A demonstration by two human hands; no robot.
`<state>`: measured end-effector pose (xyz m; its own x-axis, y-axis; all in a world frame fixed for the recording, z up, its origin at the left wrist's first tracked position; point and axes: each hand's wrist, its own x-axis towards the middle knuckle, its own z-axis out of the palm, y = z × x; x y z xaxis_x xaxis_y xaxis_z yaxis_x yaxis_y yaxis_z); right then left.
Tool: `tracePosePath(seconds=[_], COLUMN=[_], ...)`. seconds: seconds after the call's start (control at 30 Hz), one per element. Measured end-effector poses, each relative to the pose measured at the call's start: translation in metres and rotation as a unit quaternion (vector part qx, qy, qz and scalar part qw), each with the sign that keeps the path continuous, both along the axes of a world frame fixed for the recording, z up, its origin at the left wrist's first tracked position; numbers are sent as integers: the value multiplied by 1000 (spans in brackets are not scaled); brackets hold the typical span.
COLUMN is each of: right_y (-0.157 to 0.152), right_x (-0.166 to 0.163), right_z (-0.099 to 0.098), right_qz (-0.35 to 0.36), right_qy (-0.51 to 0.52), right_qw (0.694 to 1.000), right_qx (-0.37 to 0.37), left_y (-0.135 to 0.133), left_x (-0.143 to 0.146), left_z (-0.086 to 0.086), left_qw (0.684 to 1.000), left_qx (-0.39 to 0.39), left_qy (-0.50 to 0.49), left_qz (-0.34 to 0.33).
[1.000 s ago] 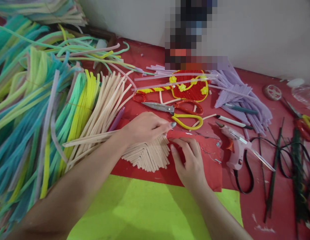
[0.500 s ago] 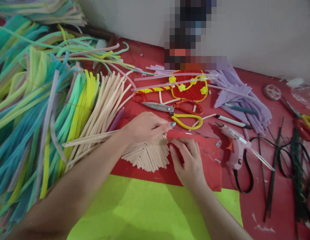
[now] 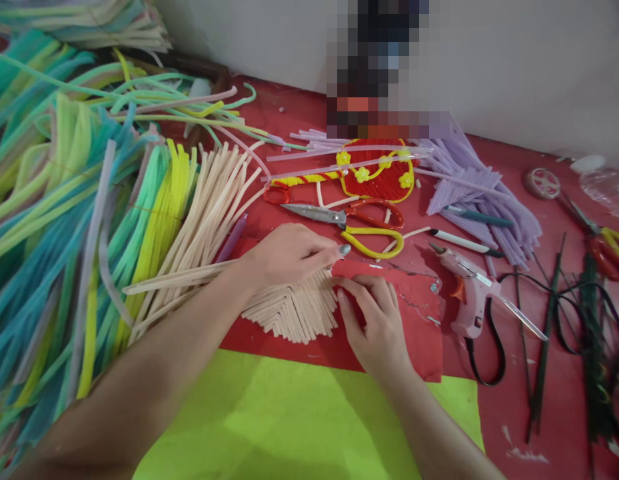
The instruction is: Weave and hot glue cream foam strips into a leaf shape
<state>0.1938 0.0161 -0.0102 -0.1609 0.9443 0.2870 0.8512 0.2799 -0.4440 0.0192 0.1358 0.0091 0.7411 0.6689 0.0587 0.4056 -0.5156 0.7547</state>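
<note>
A fan-shaped piece of beige pipe cleaners (image 3: 294, 313) lies on the red sheet, its strips set in a V pattern. My left hand (image 3: 289, 253) presses over its upper part, fingers closed and thumb pointing right; what lies beneath the palm is hidden. At the fan's right edge, my right hand (image 3: 372, 320) has curled fingers, with index and thumb tips pinched against the strip ends. Long beige pipe cleaners (image 3: 174, 280) run out to the left under my left wrist. Just beyond the hands rest scissors (image 3: 374, 241) with red and yellow handles.
Bundles of coloured pipe cleaners (image 3: 49, 233) fill the left side. A yellow-green sheet (image 3: 289, 413) lies in front. Behind are a red and yellow fan-shaped ornament (image 3: 376, 180) and purple pipe cleaners (image 3: 464, 193). To the right sit a glue gun (image 3: 472, 293), a white pen (image 3: 464, 243) and dark stems (image 3: 544, 347).
Hardly anything differs. Both hands stay at the beige piece, and the view has shifted very slightly.
</note>
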Motion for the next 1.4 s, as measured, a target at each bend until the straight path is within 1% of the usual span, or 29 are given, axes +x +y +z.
tracePosePath(seconds=[0.2, 0.43, 0.67, 0.8, 1.0, 1.1, 1.3, 1.4], right_y=[0, 1, 1, 1, 0, 0, 0, 0], right_x=[0, -1, 0, -1, -1, 0, -1, -1], right_z=[1, 2, 1, 2, 2, 1, 2, 2], right_qz=[-2, -4, -1, -2, 2, 14, -1, 5], right_qy=[4, 0, 3, 3, -6, -17, 2, -15], right_qw=[1000, 1000, 1000, 1000, 1000, 1000, 1000, 1000], right_qx=[-3, -3, -3, -1, -6, -6, -18, -19], left_y=[0, 0, 0, 0, 0, 0, 1, 1], left_x=[1, 3, 2, 2, 3, 4, 3, 3], left_z=[0, 1, -1, -3, -1, -1, -1, -2], left_qw=[1000, 999, 999, 999, 999, 998, 998, 999], left_qx=[-24, -10, -35, -26, -7, -10, -18, -14], left_qy=[3, 45, 6, 13, 37, 46, 44, 43], left_qz=[10, 21, 32, 28, 29, 31, 30, 30])
